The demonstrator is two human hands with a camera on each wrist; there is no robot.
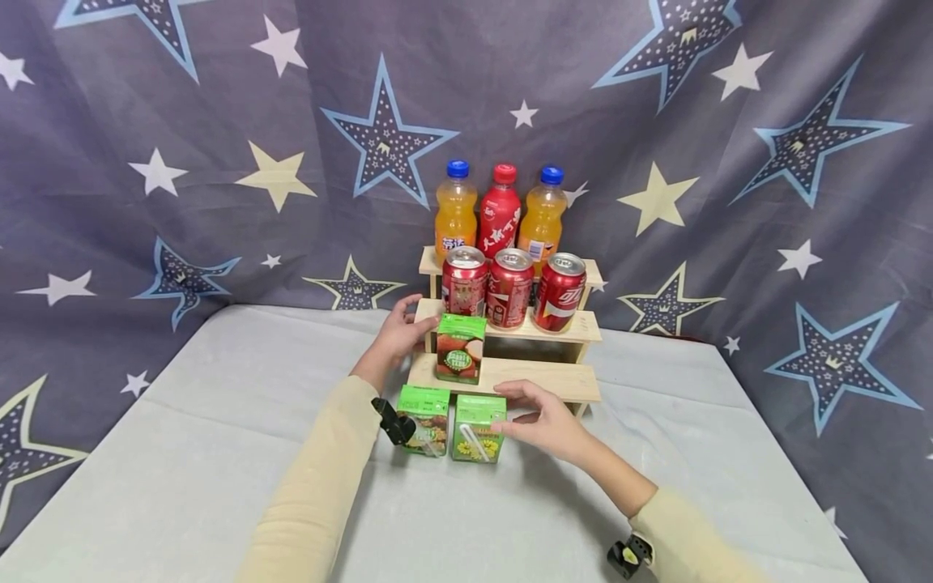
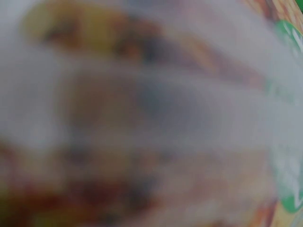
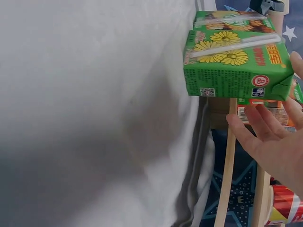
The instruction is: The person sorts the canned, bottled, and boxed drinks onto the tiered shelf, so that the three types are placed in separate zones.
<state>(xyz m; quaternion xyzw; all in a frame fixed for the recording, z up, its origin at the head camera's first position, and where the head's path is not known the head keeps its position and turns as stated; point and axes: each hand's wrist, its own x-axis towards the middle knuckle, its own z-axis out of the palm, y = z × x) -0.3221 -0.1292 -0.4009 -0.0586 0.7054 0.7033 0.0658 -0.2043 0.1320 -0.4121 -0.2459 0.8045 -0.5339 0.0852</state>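
Observation:
In the head view, my left hand (image 1: 399, 336) is at the left end of a stepped wooden rack (image 1: 535, 376). Its thumb reaches to the upper left corner of a green-topped drink carton with red fruit (image 1: 459, 350) on the lowest step. My right hand (image 1: 550, 423) is beside the chrysanthemum drink carton (image 1: 478, 433), thumb near its right edge. In the right wrist view the fingers (image 3: 258, 137) spread loosely by that carton (image 3: 236, 71). Left of it stands another green carton (image 1: 424, 417), partly covered by the left wrist camera. Blurred packaging (image 2: 142, 113) fills the left wrist view.
Red cans (image 1: 510, 291) stand on the middle step. On the top step are two orange soda bottles (image 1: 455, 210) and a red bottle (image 1: 500, 214). A pale cloth (image 1: 219, 421) covers the table. Behind hangs a star-patterned curtain (image 1: 364, 65).

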